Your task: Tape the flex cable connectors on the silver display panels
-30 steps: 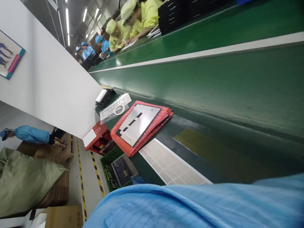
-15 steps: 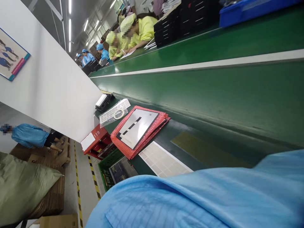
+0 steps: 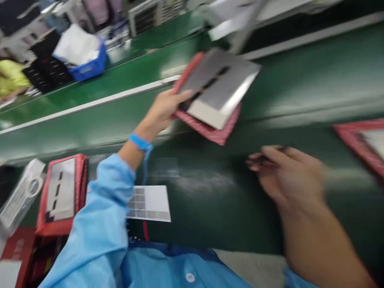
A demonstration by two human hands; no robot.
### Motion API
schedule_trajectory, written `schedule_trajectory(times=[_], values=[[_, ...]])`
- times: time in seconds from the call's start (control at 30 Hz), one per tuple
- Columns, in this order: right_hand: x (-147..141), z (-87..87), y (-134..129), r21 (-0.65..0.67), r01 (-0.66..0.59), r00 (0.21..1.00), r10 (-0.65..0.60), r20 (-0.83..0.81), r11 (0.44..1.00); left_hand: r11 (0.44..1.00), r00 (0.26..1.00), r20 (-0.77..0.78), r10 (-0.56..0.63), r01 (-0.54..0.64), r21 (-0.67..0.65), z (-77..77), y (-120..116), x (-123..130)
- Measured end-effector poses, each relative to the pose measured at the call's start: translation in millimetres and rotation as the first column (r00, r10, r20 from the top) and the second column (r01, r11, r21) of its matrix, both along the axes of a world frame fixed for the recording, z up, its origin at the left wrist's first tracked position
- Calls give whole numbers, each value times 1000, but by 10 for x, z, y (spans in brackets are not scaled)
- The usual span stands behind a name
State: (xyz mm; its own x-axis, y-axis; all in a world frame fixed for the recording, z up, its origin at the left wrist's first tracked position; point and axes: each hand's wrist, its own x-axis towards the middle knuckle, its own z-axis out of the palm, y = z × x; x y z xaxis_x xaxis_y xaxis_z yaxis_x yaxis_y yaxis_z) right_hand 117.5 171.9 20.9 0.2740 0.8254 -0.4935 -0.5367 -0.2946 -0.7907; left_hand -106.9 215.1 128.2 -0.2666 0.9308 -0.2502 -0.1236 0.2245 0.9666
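Holding 1 grey panel (image 3: 222, 86) with red wrap (image 3: 207, 130) beneath it in the left hand (image 3: 166, 106), tilted and apparently raised clear of the counter (image 3: 216, 216). Probably midway with this piece, to judge by the pose: already picked up, not yet set down, grey face bare to view. Also in sight: 1 similar panel (image 3: 61, 188) lying on a red stack (image 3: 81, 182), nearer the body and well to the left of the left hand; to the right of the right hand (image 3: 291, 176), part of 1 pale sheet (image 3: 375, 140) on red wrapping. Impossible to tell finished from waiting among these. Lying on the counter, nearer the body than the left hand: 1 gridded sheet (image 3: 156, 203), partly hidden behind the blue sleeve (image 3: 102, 208).

Stretched forward and inward on the left side, with a blue wrist strap (image 3: 139, 142) just behind the hand. Closed on the panel's left edge, thumb over the top, other fingers mostly hidden. Angled in from the lower right on the other side, well apart from the panel, fingers curled toward the left; too blurred to tell if grasping anything.
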Motion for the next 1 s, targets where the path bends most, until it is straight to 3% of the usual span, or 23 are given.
schedule_trajectory(times=[0.1,0.27,0.37,0.47,0.6,0.77,0.9,1.0], values=[[331,-119,80,37,-28,999,26,33,999,995,985,151,-79,70,69,-201,-146,92],[393,-345,220,159,-58,998,55,20,986,998,966,259,-30,14,62,-663,-985,-49],[424,-418,251,210,-58,998,56,15,976,1000,959,285,-7,4,12,-883,-1389,144],[464,-470,279,247,-57,998,54,18,967,1000,958,288,-10,17,-21,-1026,-1595,396],[489,-528,309,288,-52,998,45,33,956,995,964,250,-86,98,-34,-1086,-1684,577],[518,-614,341,324,-42,998,26,54,945,924,942,93,-322,334,-184,-1092,-1724,485],[562,-713,385,367,-54,996,25,82,929,842,864,-140,-483,414,-346,-1122,-1783,382],[593,-768,394,378,-66,992,20,126,923,846,764,-385,-518,392,-360,-1081,-1875,351]])
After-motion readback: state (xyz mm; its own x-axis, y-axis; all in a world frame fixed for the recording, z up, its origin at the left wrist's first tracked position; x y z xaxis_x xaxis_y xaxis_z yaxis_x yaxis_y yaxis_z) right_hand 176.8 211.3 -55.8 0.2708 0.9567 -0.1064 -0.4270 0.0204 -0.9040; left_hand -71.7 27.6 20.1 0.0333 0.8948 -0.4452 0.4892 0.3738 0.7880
